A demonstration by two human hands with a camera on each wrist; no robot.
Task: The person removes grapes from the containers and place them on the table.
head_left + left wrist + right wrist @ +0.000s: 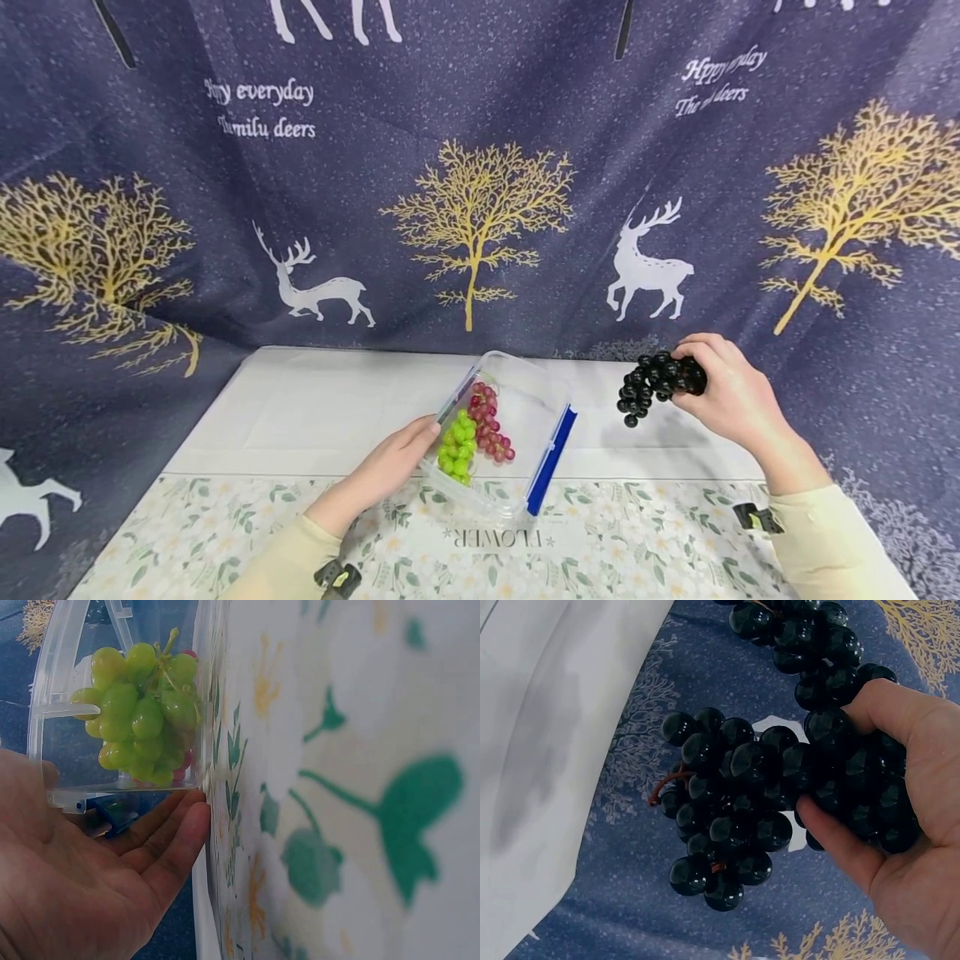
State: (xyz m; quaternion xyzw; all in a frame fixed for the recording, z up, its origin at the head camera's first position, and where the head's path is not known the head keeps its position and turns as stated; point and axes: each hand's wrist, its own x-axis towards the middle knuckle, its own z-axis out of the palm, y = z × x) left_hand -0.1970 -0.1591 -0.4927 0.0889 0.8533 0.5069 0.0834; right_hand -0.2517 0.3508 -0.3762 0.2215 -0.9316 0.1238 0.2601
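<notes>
A clear plastic food box [525, 392] stands open on the table, with a blue-edged flap along its right side. Inside lie a bunch of green grapes [456, 450] and a bunch of red grapes [487, 421]. My left hand [401, 458] holds the box's left wall, thumb at the rim; in the left wrist view its fingers [169, 847] lie along the outside, low by the table. To the right of the box, my right hand [731, 392] grips a bunch of black grapes [648, 383] above the table. Black grapes [727, 772] hang out past its thumb and fingers.
The table has a white rear part [322, 400] and a floral cloth [225, 517] in front. A dark blue curtain [540, 275] with deer and trees hangs right behind the table's back edge and along its sides.
</notes>
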